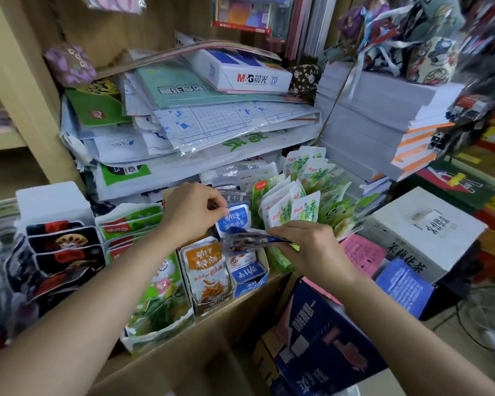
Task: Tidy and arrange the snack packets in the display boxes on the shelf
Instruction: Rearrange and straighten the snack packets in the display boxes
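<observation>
Several display boxes of snack packets stand on the wooden shelf [223, 312]. My left hand [190, 211] pinches the top of an upright blue packet [235, 220] in the blue display box [250, 282]. My right hand [305, 242] holds a blurred blue packet [252, 238] lying flat over that box. An orange packet [205, 261] fronts the box [209, 304] beside it. Green-and-white packets [293, 207] fan out loosely to the right. Black-and-red packets [60, 247] fill a box at the left.
Stacked paper, folders and a white M&G box [240, 72] lie on the shelf behind the snacks. A white carton [429, 232] sits at the right, and a dark blue carton [323, 338] stands on the floor below. A green leafy-print box [160, 312] stands at the shelf's front edge.
</observation>
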